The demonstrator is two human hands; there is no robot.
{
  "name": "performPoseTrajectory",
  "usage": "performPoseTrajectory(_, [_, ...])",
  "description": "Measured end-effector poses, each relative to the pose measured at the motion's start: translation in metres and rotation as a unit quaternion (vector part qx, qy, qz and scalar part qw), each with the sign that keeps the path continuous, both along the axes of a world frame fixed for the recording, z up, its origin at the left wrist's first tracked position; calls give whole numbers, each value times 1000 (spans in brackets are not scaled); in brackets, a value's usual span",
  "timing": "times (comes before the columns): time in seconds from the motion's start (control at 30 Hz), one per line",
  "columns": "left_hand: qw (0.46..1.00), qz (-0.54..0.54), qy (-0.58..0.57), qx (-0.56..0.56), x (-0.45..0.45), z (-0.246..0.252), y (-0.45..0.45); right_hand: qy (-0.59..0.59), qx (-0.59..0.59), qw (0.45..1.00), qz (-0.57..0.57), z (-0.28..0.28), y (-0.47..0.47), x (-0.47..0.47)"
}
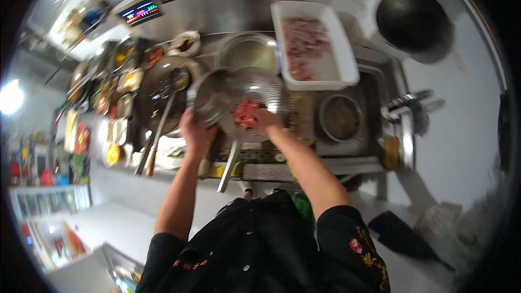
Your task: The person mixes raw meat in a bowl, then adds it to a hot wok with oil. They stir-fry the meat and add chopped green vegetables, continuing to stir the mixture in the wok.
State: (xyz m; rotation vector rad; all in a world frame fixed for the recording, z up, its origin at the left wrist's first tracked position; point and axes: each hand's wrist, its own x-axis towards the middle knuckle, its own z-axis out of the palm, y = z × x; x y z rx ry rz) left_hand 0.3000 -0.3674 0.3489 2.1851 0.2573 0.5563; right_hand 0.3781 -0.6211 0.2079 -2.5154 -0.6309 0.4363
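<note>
My left hand [194, 132] grips the rim of a round metal bowl [212, 99], tilted beside a perforated metal strainer [270, 89]. Red raw meat pieces [245, 113] lie in the strainer, whose handle points toward me. My right hand [266, 122] is at the meat, its fingertips hidden, so its grip is unclear. Behind the strainer stands a round metal pot of cloudy liquid [250, 55]. A white plastic tub [340, 65] at the back right holds more raw meat in pieces.
A wok [146, 89] with dark contents and a long-handled ladle [163, 120] sits at left, near containers of ingredients. On the right, a round pot [340, 118] stands in the sink area beside a metal faucet [407, 101]. A black wok [413, 20] is at the far right.
</note>
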Motion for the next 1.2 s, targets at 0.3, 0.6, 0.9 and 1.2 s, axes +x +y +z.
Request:
performPoseTrajectory(0.3, [906, -19, 159, -392, -107, -16, -64, -40, 222, 911, -346, 49, -198, -94])
performPoseTrajectory(0.6, [752, -163, 481, -421, -46, -43, -258, 187, 14, 949, -252, -54, -388, -14])
performPoseTrajectory(0.9, [699, -75, 469, -534, 80, -139, -441, 236, -11, 944, -230, -132, -409, 28])
performPoseTrajectory(1.2, [718, -102, 450, -521, 212, -209, -585, 302, 17, 905, -298, -214, -419, 32])
